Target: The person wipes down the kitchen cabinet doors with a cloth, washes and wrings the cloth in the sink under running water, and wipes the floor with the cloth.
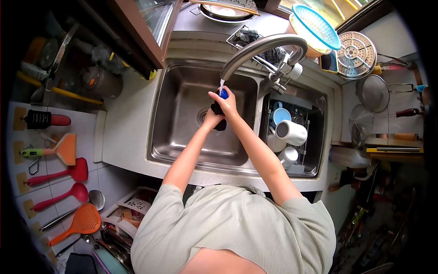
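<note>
Under the tap (262, 48), both my hands are over the left basin of the steel sink (182, 132). A thin stream of water (222, 84) runs down onto a black and blue object (224, 94) between them; its kind is not clear. My right hand (228, 103) is wrapped around the upper, blue part, with the thumb toward the left. Lower down, my left hand (213, 118) grips the black part. Fingers and palms hide much of the object. Behind the hands the drain (201, 115) partly shows.
A dish rack in the right basin holds a blue mug (280, 115) and white mugs (292, 132). Behind the tap stand a wire caddy (237, 40) and a blue basket (315, 26). Utensils, among them an orange skimmer (84, 221), hang at left; strainers (372, 92) hang at right.
</note>
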Demonstrator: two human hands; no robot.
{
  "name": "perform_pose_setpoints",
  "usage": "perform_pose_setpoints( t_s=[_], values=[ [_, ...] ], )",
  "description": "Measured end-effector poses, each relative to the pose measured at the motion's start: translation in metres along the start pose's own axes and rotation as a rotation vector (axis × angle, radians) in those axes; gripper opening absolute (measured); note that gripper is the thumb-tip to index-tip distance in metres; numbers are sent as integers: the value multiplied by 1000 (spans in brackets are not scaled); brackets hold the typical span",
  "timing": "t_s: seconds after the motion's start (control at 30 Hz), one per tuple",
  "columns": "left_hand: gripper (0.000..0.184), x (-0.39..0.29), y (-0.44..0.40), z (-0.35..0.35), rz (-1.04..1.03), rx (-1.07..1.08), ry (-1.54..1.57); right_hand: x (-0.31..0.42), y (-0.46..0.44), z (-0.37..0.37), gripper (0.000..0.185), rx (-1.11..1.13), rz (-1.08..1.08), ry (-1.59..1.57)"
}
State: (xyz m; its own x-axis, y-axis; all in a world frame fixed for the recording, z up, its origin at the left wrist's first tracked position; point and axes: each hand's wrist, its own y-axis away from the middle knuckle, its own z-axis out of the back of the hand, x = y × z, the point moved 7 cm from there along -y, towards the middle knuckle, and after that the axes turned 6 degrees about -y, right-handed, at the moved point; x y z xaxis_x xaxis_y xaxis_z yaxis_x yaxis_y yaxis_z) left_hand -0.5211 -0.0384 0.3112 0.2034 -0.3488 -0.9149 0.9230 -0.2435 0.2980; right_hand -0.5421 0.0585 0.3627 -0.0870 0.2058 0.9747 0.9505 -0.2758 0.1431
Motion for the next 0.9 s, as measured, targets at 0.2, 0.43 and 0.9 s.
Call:
perform_pose_setpoints(
  t_s=[0.2, 0.43, 0.9],
  values=[
    [34, -3, 6, 8, 145, 22, 465, -9, 1, 53, 38, -235, -215, -267],
    [30, -15, 9, 12, 88, -13, 462, 3, -24, 163, 21, -746, -57, -406],
    [20, -48, 22, 12, 27, 89, 483, 94, -67, 205, 39, -533, 261, -487]
  ],
)
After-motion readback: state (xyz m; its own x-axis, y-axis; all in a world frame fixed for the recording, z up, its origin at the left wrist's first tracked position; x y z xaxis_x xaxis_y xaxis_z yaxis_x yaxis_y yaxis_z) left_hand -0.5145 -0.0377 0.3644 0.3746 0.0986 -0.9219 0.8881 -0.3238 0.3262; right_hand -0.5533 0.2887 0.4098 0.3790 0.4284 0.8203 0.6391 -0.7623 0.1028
